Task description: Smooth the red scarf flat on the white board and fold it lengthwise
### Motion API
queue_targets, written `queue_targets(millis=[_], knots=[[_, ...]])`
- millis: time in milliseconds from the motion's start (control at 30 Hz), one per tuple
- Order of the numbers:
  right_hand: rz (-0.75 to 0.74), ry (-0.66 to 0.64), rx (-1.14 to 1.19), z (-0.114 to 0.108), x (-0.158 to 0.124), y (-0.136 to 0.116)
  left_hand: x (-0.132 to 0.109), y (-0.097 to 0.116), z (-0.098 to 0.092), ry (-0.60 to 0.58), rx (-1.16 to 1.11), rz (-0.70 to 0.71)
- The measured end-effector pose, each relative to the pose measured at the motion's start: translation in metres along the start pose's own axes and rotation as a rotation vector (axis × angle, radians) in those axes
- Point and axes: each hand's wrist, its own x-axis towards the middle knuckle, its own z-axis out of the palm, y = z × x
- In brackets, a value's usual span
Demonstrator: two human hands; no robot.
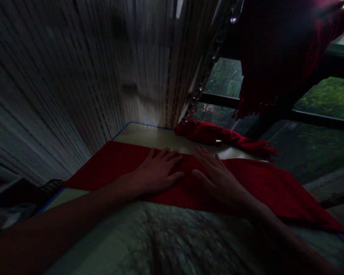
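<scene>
A long red cloth (263,183) lies flat across a pale table (149,135), folded into a band. My left hand (156,172) rests palm down on its middle, fingers stretched out. My right hand (218,175) lies flat beside it on the same cloth, fingers spread, a small gap between the two hands. Neither hand holds anything.
A second red fringed scarf (218,134) lies bunched at the table's far edge. More dark red fabric (275,57) hangs above at the upper right. A pale string curtain (74,76) hangs at the left and back. A window (326,95) shows greenery at right. The scene is dim.
</scene>
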Motion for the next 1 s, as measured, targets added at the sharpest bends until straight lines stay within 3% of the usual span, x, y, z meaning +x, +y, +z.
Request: queue_targets(millis=[100, 233, 400, 533, 667, 833, 1000], knots=[[0.0, -0.068, -0.031, 0.0008, -0.0003, -0.0003, -0.0001, 0.0013, -0.0012, -0.013, 0.01, -0.012], [0.013, 0.012, -0.06, -0.0012, 0.0, -0.0015, -0.0001, 0.0017, -0.0015, -0.011, 0.008, -0.002], [0.0, -0.114, -0.084, -0.0004, -0.0002, -0.0019, -0.0005, 0.0012, -0.0017, -0.015, 0.009, -0.009], [0.005, -0.088, -0.087, 0.0005, 0.0004, -0.0035, -0.0001, 0.0003, -0.001, -0.023, 0.02, -0.014], [0.007, -0.15, -0.061, 0.0011, 0.0013, -0.0048, 0.0006, -0.0021, 0.0012, -0.015, 0.01, -0.016], [0.02, -0.098, -0.043, 0.001, 0.0009, -0.0031, 0.0, -0.0038, 0.0028, -0.012, 0.008, -0.016], [0.021, -0.157, -0.052, 0.0013, 0.0005, -0.0001, -0.0002, -0.0047, 0.003, -0.018, 0.013, -0.009]])
